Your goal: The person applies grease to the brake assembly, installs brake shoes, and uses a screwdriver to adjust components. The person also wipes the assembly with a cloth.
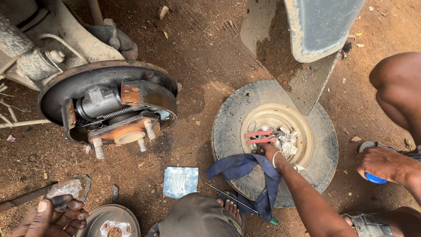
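Note:
My left hand (52,216), greasy, is curled at the bottom left around a dark metal part (26,197), next to a crumpled clear plastic bag (65,188). My right hand (269,152) reaches into the rim of a wheel (228,131) lying flat on the dirt. Its fingers are down among red-handled pliers (259,137) and crumpled white paper (288,141), and I cannot see whether they grip anything. A blue cloth (245,166) is draped over the tyre beside my forearm. To the left hangs an exposed brake assembly (109,107) with shoes, spring and studs.
A brake drum (109,221) lies at the bottom beside my knee (197,217). A light blue packet (180,181) and a thin screwdriver (239,202) lie on the dirt. Another person squats at the right, a hand (379,161) on a blue object (375,177). A mudflap (307,79) hangs over the wheel.

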